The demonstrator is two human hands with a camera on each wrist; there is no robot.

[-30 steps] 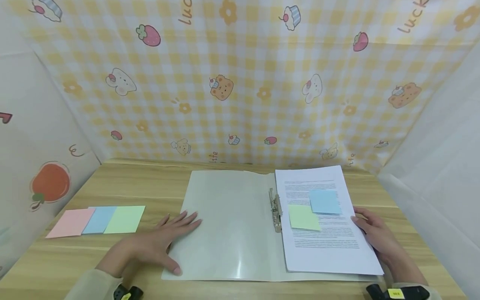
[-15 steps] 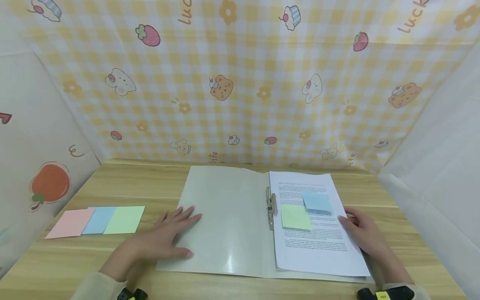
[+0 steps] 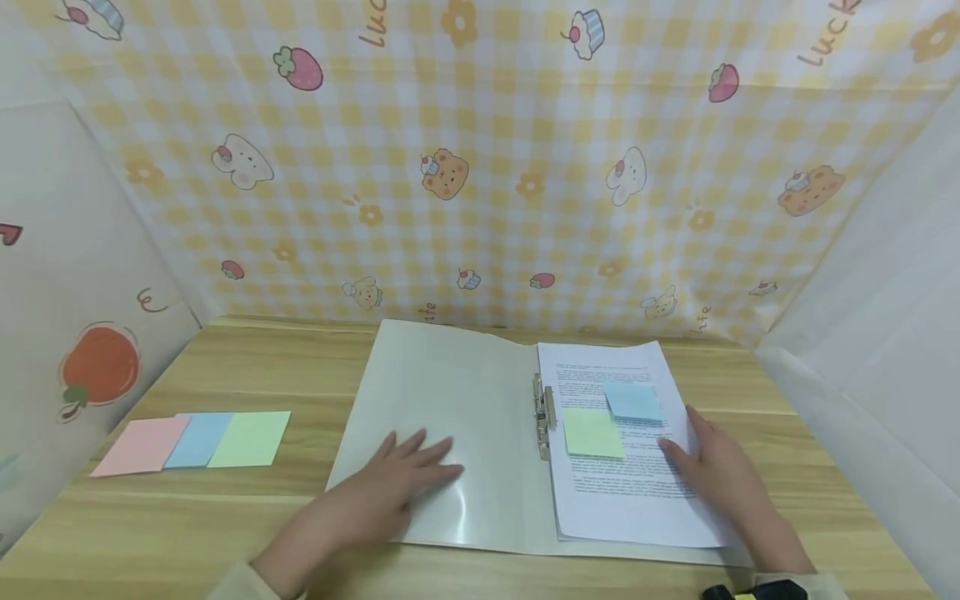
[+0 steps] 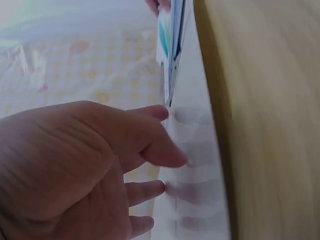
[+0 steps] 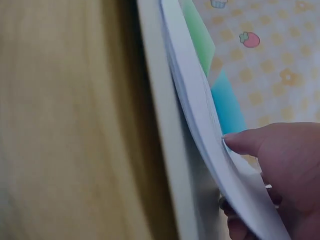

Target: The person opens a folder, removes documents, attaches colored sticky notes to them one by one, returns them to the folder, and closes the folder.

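Observation:
An open, pale grey folder [image 3: 431, 375] lies on the wooden table, with a metal clip [image 3: 543, 417] along its spine. On its right half sits a stack of printed papers [image 3: 630, 512], bearing a green sticky note [image 3: 593, 433] and a blue sticky note [image 3: 634, 402]. My right hand [image 3: 720, 471] pinches the stack's right edge, thumb on top and fingers beneath, as the right wrist view shows. Fingers spread, my left hand [image 3: 375, 500] is over the folder's left cover. In the left wrist view its fingertips are at the cover's surface; contact is hard to tell.
Left of the folder, pink [image 3: 141, 444], blue [image 3: 197, 440] and green [image 3: 249, 438] paper squares lie overlapping on the table [image 3: 187, 533]. Behind the table hangs a yellow checked cloth [image 3: 487, 233], with white sheets [image 3: 885, 333] at both sides.
The folder and papers have shifted slightly left. My left hand has moved right, from the cover's left edge to over its surface. My right hand has moved left with the papers.

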